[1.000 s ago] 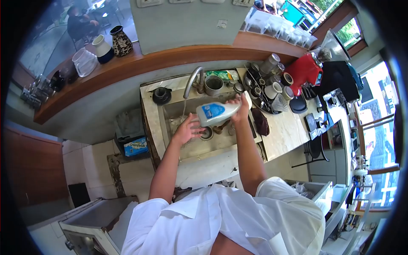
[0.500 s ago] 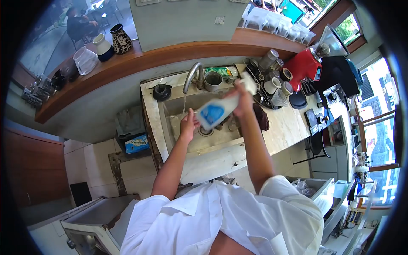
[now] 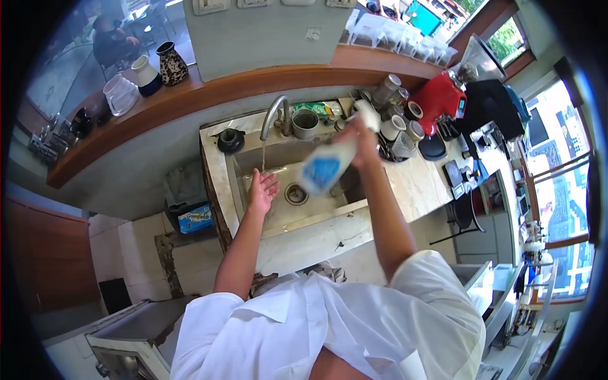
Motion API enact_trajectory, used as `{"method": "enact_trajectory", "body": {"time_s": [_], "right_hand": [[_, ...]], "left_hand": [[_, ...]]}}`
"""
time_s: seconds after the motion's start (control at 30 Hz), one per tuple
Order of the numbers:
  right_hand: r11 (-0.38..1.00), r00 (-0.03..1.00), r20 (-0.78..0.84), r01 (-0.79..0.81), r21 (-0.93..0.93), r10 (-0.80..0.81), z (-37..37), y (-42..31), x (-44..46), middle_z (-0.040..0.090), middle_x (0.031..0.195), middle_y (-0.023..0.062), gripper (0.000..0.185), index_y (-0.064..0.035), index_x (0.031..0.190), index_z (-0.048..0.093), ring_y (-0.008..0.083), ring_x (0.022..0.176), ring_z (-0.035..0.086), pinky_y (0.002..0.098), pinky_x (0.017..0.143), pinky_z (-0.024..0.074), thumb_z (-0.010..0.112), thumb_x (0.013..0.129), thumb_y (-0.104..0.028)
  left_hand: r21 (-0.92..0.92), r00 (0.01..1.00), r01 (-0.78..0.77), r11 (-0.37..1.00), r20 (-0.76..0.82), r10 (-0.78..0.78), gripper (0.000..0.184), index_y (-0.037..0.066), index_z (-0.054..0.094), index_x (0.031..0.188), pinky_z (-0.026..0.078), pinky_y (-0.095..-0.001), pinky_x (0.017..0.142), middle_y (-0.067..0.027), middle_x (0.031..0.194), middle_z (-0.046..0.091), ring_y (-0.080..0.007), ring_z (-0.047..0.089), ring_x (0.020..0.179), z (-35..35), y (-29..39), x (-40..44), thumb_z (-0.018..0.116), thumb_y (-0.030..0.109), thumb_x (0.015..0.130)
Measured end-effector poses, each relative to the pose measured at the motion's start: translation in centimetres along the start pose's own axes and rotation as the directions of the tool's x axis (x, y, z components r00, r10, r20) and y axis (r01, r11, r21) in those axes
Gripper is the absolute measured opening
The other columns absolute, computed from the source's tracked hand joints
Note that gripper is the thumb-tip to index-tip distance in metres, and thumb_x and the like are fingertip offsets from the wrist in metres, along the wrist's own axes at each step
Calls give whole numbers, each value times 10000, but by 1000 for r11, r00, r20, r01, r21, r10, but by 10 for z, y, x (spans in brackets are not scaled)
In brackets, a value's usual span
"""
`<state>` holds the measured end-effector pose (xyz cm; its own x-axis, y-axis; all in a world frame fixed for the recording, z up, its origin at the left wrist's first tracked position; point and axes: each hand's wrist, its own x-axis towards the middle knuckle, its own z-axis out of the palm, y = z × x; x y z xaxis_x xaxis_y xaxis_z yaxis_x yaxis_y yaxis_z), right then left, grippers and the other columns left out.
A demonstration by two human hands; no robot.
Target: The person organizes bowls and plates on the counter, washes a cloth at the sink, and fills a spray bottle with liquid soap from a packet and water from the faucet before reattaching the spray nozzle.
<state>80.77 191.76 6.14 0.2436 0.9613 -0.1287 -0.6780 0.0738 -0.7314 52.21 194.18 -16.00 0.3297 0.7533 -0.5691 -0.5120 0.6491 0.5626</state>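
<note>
My right hand [image 3: 362, 144] grips a white bottle with a blue label [image 3: 324, 170] around its upper part. The bottle is tilted and smeared by motion above the right side of the sink [image 3: 288, 229]; its exact kind is unclear. My left hand [image 3: 261, 190] is open, fingers spread, at the left of the basin. A thin stream of water runs from the curved metal faucet [image 3: 271, 114] down by the fingers of that hand. The round drain [image 3: 296, 194] shows in the basin floor between my hands.
A metal pot [image 3: 305, 124] stands behind the sink, and a black round container [image 3: 230, 140] at its left corner. Cups [image 3: 392, 128] and metal canisters crowd the right counter near a red machine [image 3: 437, 104]. Several jugs [image 3: 147, 76] line the wooden ledge.
My left hand has moved away from the bottle's lower end, and its fingers have spread. The bottle stays in my right hand, held a bit more upright. The view has shifted slightly.
</note>
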Motion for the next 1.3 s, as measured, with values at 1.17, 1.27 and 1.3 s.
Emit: {"method": "enact_trajectory", "body": {"time_s": [1.17,1.27,1.3], "right_hand": [[825,765,328,453,338,-554,91,-83,-93,482,778,-11,153,-87,960,576,155,777,499,412,978,413,504,1016,-210],[862,826,322,503,-53,-463,78,-42,-87,568,854,49,157,-59,1028,578,173,825,580,397,898,470,596,946,-192],[903,883,309,409,-135,-354,80,-16,-86,621,897,81,178,-51,1020,577,184,841,614,372,870,492,635,913,-180]], "left_hand": [[-514,889,76,854,422,175,1162,199,251,1582,278,-522,1144,-134,1619,316,-330,329,1454,108,36,-82,317,984,728],[-518,904,22,855,375,204,1245,243,176,1612,47,-536,1231,-100,1677,172,-323,135,1542,154,49,-105,278,1033,656],[-517,904,29,855,379,199,1245,243,176,1612,47,-536,1231,-100,1677,172,-323,135,1542,150,44,-96,278,1033,656]]}}
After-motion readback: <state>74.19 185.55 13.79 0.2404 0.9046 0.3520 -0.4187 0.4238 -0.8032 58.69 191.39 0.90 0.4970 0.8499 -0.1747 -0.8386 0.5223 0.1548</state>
